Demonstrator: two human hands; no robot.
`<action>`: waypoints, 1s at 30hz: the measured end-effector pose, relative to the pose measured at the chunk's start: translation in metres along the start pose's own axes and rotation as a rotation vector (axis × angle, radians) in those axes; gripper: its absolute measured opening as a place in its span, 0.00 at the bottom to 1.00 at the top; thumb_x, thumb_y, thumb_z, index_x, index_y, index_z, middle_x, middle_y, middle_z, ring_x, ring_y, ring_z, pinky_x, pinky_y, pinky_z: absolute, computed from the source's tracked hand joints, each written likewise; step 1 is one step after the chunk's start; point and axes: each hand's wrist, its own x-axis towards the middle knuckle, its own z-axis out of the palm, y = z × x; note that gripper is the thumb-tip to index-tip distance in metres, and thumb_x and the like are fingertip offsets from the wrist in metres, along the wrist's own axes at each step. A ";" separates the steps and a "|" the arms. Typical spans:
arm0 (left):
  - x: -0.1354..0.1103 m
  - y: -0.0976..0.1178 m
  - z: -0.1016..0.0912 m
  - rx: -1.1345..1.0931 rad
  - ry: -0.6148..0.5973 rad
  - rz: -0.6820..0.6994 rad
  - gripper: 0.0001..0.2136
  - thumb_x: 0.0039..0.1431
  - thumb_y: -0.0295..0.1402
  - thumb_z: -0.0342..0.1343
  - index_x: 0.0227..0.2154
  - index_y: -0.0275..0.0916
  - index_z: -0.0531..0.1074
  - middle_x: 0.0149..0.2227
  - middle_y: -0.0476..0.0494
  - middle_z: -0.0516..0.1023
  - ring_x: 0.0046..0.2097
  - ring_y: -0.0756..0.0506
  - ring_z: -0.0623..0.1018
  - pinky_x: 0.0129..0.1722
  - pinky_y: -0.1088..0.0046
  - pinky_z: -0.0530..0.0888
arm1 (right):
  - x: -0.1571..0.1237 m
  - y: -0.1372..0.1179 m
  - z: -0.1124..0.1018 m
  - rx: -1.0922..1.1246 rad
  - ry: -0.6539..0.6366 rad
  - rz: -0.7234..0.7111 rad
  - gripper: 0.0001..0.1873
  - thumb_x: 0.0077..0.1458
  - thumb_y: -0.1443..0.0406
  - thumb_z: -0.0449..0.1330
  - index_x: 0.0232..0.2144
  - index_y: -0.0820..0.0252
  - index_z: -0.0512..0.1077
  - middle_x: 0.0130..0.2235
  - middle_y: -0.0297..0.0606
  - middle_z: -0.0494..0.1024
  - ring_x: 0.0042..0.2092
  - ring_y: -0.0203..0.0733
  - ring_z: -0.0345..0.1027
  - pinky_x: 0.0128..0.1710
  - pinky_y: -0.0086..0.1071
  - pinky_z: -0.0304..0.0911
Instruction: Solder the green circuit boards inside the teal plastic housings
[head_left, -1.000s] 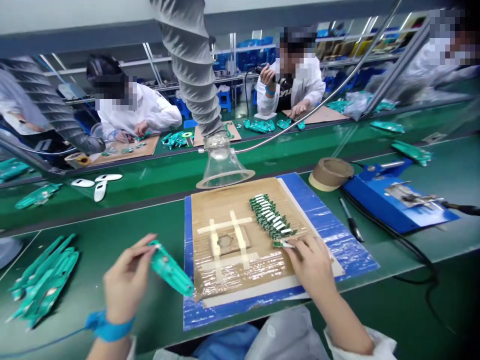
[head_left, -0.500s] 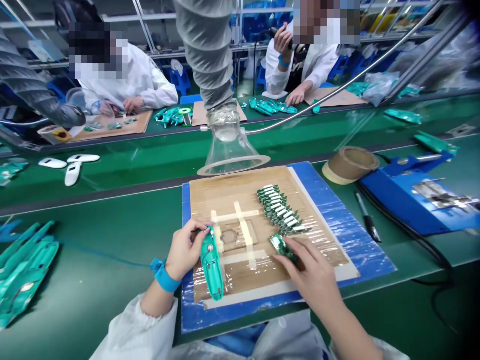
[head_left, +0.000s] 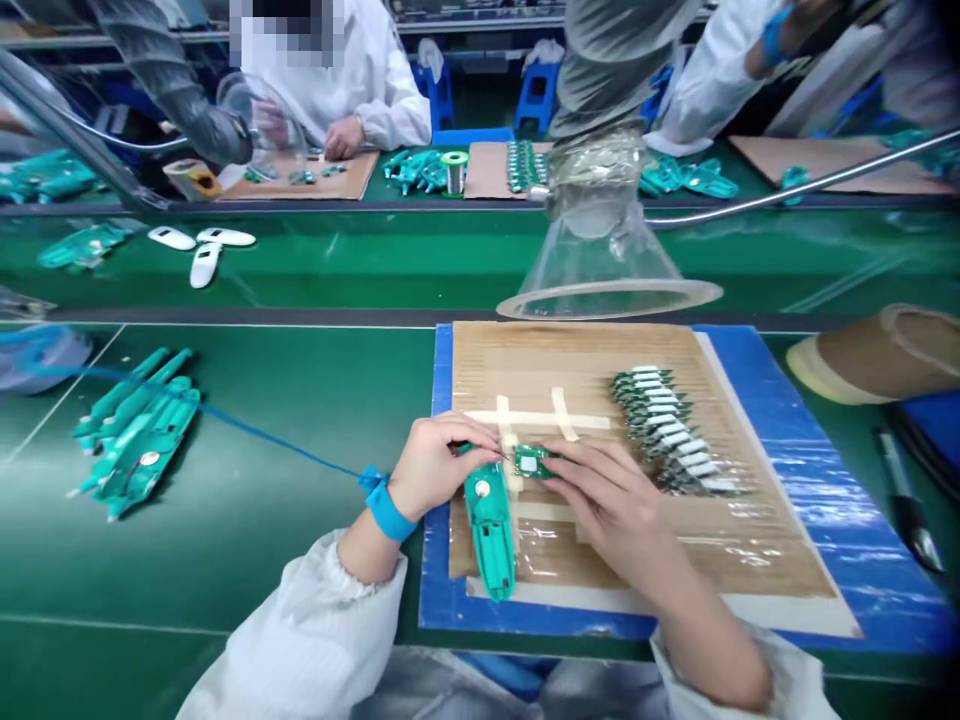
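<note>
My left hand [head_left: 444, 462] is closed at the upper end of a green plastic housing [head_left: 491, 535], which lies lengthwise over the cardboard mat. A round silvery disc shows near the housing's top. Between thumb and fingers, my right hand [head_left: 611, 495] pinches a small green circuit board [head_left: 529, 461] with a white square on it. The board is just right of the housing, close to my left fingertips; whether they touch, or hold a thin wire there, is too small to tell. Right of my right hand lies a row of circuit boards [head_left: 671, 425] with white parts.
A clear extraction hood [head_left: 607, 270] hangs beyond the cardboard mat [head_left: 517, 350]. Several green housings [head_left: 142, 430] lie at left, below the cord of my blue wristband [head_left: 390, 512]. A tape roll [head_left: 874, 355] and a pen [head_left: 907, 500] lie at right. Co-workers sit across the bench.
My right hand has brought the circuit board left, beside the top of the housing, and turned it so the white square shows. The head view has swung left.
</note>
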 end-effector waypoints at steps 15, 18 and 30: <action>-0.002 0.009 0.003 0.050 -0.077 -0.063 0.05 0.50 0.24 0.64 0.24 0.37 0.75 0.30 0.46 0.79 0.36 0.46 0.77 0.41 0.67 0.72 | -0.026 -0.004 0.002 -0.064 -0.167 0.016 0.26 0.65 0.75 0.50 0.64 0.58 0.57 0.61 0.41 0.65 0.66 0.46 0.53 0.63 0.52 0.60; -0.002 0.009 0.003 0.064 -0.084 -0.086 0.04 0.51 0.24 0.64 0.24 0.38 0.75 0.31 0.46 0.79 0.36 0.47 0.77 0.41 0.68 0.72 | -0.030 -0.009 0.005 -0.172 -0.279 0.023 0.28 0.68 0.65 0.50 0.67 0.60 0.51 0.66 0.44 0.56 0.69 0.53 0.43 0.64 0.62 0.53; -0.002 0.006 -0.004 0.130 -0.145 -0.121 0.05 0.53 0.29 0.62 0.23 0.38 0.73 0.31 0.45 0.78 0.37 0.45 0.76 0.41 0.66 0.70 | -0.033 -0.033 -0.024 -0.264 -0.212 0.149 0.31 0.67 0.57 0.51 0.66 0.63 0.51 0.67 0.47 0.52 0.68 0.53 0.46 0.65 0.56 0.51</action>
